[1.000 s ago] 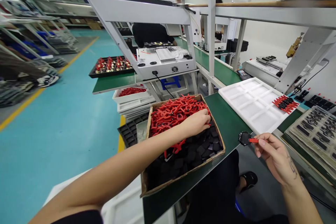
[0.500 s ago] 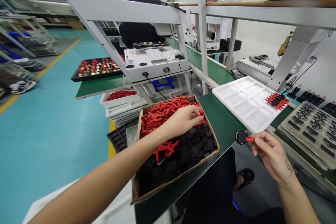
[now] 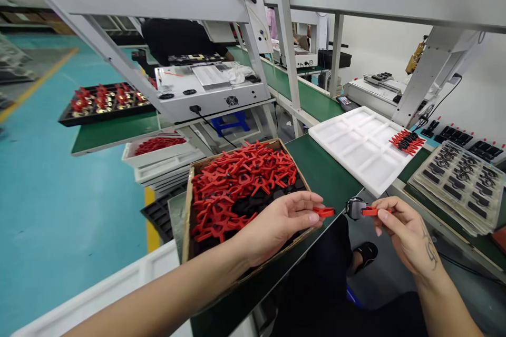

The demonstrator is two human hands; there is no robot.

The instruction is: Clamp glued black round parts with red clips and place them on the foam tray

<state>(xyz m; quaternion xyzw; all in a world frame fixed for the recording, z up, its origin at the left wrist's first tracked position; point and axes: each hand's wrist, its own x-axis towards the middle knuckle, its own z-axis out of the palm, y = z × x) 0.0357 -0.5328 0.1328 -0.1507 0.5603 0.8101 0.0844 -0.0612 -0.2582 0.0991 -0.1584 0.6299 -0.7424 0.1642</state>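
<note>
Over the near counter (image 3: 330, 174) edge, left hand (image 3: 290, 218) pinched, fingers loosely curled, gripping one red clip (image 3: 324, 212); right hand (image 3: 403, 226) likewise pinched, gripping a second red clip (image 3: 369, 211) with a black part (image 3: 356, 208) at its end. Clips near each other, not touching. Behind left hand: cardboard box (image 3: 188, 210), red clips above black pieces. Beyond: white tray (image 3: 343, 139), red-black row (image 3: 407, 142) at right. Farther: white machine (image 3: 213, 96).

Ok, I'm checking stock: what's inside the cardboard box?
The cardboard box holds red parts and black pieces. The pile covers its bottom; the left hand and forearm hide part of its near side.
</note>
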